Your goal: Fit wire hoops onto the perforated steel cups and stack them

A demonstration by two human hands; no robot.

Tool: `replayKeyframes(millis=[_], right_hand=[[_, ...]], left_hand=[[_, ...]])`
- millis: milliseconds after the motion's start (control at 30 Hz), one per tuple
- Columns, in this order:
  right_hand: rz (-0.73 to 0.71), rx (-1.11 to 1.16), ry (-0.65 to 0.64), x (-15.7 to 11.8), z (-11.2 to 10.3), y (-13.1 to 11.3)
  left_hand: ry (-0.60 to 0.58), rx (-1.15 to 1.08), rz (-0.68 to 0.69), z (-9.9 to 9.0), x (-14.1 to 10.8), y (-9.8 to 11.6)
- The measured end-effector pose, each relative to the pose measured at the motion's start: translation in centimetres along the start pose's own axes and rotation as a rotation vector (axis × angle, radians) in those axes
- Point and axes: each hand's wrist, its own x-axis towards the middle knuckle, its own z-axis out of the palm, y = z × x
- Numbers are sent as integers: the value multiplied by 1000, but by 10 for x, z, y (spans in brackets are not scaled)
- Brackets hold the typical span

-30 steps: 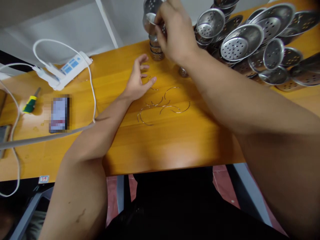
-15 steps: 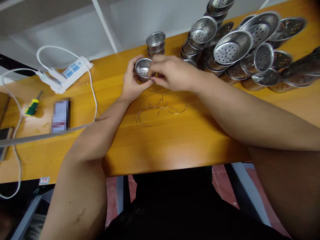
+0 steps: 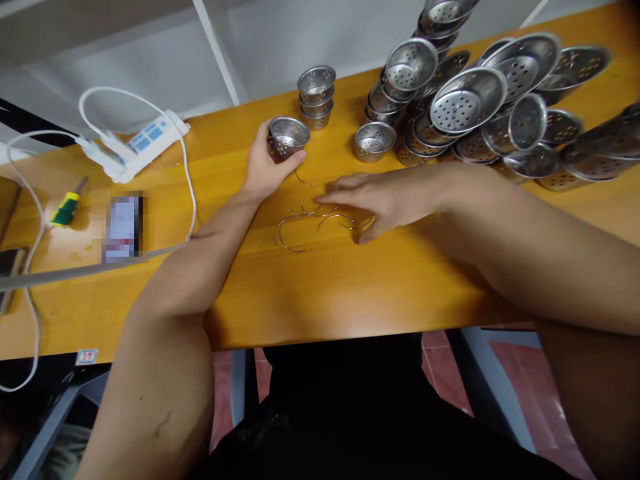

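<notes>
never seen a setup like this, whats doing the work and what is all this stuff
There is no machine: these are a person's bare hands, seen by a camera worn on their head, looking forward and down. The left hand holds a perforated metal cup. The right hand is open over curved wires; whether it touches any is unclear. On the wooden table stand a cup stack and, farther right, a bigger cup group. At left lie a power strip, a phone and a green-and-yellow tool.

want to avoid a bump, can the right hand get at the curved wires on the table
Most likely yes: the right hand is open, fingers spread by the curved wires, and nothing seems to stand between. The left hand, holding a perforated cup, sits to one side.
</notes>
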Motion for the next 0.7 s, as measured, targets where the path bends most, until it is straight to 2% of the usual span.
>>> replayKeyframes(millis=[100, 300, 467, 700], right_hand=[[-22, 76, -65, 11, 6, -3], [65, 174, -2, 30, -5, -4], [142, 83, -18, 36, -8, -22], [271, -124, -110, 38, -14, -55]], left_hand=[[-25, -13, 5, 0, -3, -13], [-35, -39, 44, 2, -4, -17], [-68, -27, 22, 3, -4, -6], [-87, -18, -18, 2, -3, 24]])
